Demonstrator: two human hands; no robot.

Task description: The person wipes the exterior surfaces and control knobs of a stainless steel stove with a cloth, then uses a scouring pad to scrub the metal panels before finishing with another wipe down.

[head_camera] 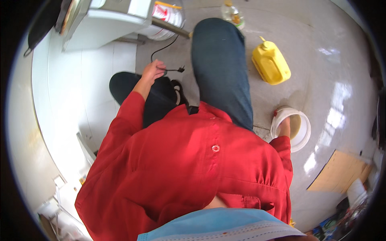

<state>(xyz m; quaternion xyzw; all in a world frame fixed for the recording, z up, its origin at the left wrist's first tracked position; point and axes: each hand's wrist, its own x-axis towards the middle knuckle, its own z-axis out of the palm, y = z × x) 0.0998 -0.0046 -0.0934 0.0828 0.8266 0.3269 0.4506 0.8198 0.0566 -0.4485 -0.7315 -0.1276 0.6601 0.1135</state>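
My left hand [154, 71] is closed around a black power cord [164, 47], over my bent left knee. The cord's plug [181, 69] sticks out to the right of my fingers. On my right side, my right hand [284, 128] reaches down into a white plastic bucket [305, 132]. Cloudy tan liquid [296, 125] shows inside the bucket. The fingers of that hand are hidden there, so what they hold cannot be seen.
A yellow plastic jerrycan [273, 64] lies on the grey floor ahead of the bucket. Farther off stands a clear plastic bottle [233, 16]. A white pail [164, 22] sits under a white table-like unit [111, 27]. A brown board [340, 173] lies at the right.
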